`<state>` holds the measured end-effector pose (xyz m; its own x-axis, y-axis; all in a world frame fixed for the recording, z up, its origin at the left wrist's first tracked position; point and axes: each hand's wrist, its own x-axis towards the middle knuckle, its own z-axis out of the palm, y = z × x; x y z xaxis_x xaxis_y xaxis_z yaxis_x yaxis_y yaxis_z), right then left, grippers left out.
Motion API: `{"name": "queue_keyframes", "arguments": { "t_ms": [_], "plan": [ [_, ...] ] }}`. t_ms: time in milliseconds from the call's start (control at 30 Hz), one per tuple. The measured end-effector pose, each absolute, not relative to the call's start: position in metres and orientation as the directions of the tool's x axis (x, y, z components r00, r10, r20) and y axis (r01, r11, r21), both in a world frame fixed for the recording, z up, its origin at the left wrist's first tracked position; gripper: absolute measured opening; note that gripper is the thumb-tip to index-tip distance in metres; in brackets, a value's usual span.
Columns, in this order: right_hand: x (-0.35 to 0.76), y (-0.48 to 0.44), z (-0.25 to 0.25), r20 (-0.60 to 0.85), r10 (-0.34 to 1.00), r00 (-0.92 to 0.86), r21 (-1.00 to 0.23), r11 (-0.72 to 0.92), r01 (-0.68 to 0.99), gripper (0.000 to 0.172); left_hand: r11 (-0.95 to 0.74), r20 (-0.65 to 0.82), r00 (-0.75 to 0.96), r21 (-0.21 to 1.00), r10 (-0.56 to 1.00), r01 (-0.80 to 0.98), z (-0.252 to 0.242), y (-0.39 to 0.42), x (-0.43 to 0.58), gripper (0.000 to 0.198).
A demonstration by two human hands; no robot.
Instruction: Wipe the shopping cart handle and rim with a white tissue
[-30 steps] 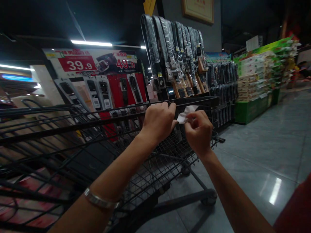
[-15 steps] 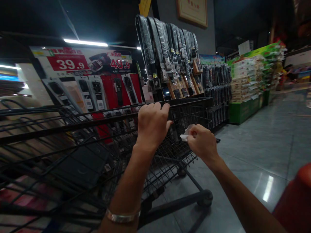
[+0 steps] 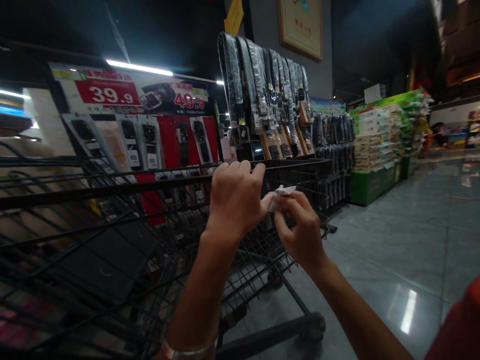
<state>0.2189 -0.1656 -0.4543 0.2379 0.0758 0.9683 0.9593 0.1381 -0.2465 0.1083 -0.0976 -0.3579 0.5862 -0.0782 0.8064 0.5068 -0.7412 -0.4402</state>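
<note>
My left hand [image 3: 236, 200] is wrapped over the top rail of a black wire shopping cart [image 3: 93, 189], thumb pointing right. Just right of it, my right hand [image 3: 302, 227] pinches a crumpled white tissue [image 3: 280, 195] between thumb and fingers. The tissue meets the tip of my left thumb. Inside the cart, behind the wires, lies a dark flat item [image 3: 107, 257], with something pink low on the left. A metal bracelet [image 3: 191, 352] circles my left wrist.
Behind the cart stands a rack of plastic-wrapped belts [image 3: 262, 75] and packaged belts under price signs [image 3: 107, 95]. Stacked packs on a green base [image 3: 375, 182] stand to the right, beside the tiled floor [image 3: 397, 245]. Something red [image 3: 459, 325] edges in at lower right.
My right hand has moved left and up, bringing the tissue against my left thumb. My left hand keeps its hold on the rail. The view has tilted up slightly.
</note>
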Motion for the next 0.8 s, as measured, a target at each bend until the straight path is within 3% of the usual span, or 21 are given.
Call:
{"name": "queue_keyframes", "arguments": {
  "t_ms": [233,400,633,800],
  "plan": [
    [0.233,-0.171,-0.474,0.932,0.217,0.29,-0.298,0.003,0.955,0.014,-0.727,0.826,0.561,-0.417,-0.053,0.545,-0.36,-0.097,0.112,0.04],
    [0.231,-0.173,-0.471,0.88,0.226,0.419,-0.418,-0.054,0.907,0.016,-0.734,0.831,0.554,-0.406,-0.049,0.544,-0.36,-0.098,0.112,0.039],
    [0.218,-0.185,-0.465,0.865,0.311,0.394,-0.27,-0.374,0.887,0.014,-0.751,0.828,0.557,-0.405,-0.061,0.521,-0.36,-0.099,0.111,0.041],
    [0.226,-0.194,-0.474,0.842,0.318,0.436,-0.255,-0.478,0.841,0.011,-0.754,0.83,0.554,-0.403,-0.062,0.519,-0.361,-0.098,0.112,0.04]
  ]
}}
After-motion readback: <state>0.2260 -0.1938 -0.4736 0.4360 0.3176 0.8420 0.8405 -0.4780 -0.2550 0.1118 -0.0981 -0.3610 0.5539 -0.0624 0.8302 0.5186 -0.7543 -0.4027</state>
